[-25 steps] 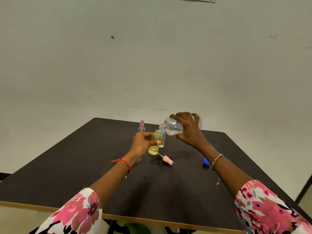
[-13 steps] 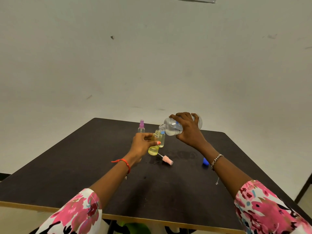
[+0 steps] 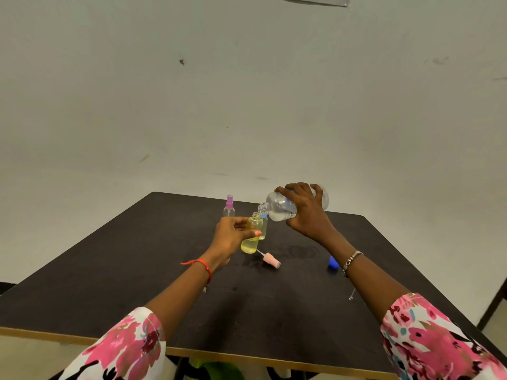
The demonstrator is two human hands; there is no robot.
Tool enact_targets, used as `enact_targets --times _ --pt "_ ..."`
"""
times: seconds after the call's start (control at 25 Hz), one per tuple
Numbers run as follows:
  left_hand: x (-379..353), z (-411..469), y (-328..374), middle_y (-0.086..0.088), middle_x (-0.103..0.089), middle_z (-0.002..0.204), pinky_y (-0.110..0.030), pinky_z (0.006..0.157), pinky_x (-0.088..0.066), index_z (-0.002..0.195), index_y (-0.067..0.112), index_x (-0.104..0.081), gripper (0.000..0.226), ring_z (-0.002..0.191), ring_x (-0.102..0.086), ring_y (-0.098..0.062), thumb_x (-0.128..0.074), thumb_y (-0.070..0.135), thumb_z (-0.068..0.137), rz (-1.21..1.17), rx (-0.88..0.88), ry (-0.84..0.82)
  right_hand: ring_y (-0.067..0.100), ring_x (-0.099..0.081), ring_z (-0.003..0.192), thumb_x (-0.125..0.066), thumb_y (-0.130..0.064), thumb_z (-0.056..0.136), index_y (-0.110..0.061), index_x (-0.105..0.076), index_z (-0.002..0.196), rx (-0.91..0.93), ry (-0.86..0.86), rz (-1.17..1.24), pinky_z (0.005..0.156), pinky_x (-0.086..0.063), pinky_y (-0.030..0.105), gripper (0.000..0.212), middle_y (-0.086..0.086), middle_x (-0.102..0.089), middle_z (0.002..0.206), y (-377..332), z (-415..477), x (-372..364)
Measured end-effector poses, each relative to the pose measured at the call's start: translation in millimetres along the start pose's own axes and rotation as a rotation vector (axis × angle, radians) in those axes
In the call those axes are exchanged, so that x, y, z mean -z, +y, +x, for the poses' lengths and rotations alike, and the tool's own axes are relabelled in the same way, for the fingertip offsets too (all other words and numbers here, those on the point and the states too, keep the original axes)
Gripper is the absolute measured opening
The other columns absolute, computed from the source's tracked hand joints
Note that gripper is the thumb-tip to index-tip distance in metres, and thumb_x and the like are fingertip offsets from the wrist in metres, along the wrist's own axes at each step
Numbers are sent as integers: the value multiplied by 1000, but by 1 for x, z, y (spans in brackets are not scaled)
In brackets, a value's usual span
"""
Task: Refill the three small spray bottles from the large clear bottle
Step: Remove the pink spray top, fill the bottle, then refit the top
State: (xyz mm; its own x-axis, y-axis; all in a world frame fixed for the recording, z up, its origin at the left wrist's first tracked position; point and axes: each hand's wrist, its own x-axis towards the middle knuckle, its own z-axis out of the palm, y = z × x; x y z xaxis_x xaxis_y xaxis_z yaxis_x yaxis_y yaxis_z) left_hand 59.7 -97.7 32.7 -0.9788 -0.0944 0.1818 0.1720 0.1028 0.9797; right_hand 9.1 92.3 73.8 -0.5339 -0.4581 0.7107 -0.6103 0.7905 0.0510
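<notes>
My left hand [image 3: 232, 233] grips a small yellow bottle [image 3: 251, 237] with its neck open, lifted slightly off the table and tilted. My right hand [image 3: 307, 212] holds the large clear bottle [image 3: 279, 206] tipped almost flat, its mouth just above and right of the yellow bottle's neck. A small bottle with a blue top [image 3: 263, 227] stands right behind the yellow one. A small bottle with a purple spray cap [image 3: 229, 207] stands upright further left. A pink spray cap with its tube [image 3: 270, 260] lies on the table in front of the yellow bottle.
The black table [image 3: 137, 283] has a light wooden front edge. A blue cap [image 3: 333, 261] lies on it near my right wrist. A wet-looking patch marks the tabletop under my hands. A pale wall stands behind the table.
Both hands and both held bottles stay nearly still; the large bottle remains tipped over the yellow bottle's neck.
</notes>
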Motion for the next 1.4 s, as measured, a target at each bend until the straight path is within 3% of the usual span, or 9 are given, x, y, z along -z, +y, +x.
enact_targets --times 0.56,1.0,1.4 --pt "0 -2 3 -8 -63 101 -25 84 -47 115 -1 -60 45 96 -59 -15 -72 0 72 -3 3 8 32 -51 113 -69 -16 63 -17 -55 121 4 -2 6 102 -20 53 59 10 -60 115 0 1 0" --pt "1 0 -1 -15 -64 113 -29 90 -49 117 -2 -59 49 102 -60 -20 -74 1 70 -3 8 2 33 -53 111 -73 -11 61 -17 -57 118 10 19 -10 100 -23 53 60 10 -62 112 -1 1 -1" --pt "-1 -3 0 -16 -65 112 -24 84 -48 115 -3 -59 44 97 -61 -17 -71 -2 72 -20 11 -8 32 -53 111 -69 -11 62 -18 -57 118 12 20 -8 100 -22 52 58 9 -61 112 -1 0 0"
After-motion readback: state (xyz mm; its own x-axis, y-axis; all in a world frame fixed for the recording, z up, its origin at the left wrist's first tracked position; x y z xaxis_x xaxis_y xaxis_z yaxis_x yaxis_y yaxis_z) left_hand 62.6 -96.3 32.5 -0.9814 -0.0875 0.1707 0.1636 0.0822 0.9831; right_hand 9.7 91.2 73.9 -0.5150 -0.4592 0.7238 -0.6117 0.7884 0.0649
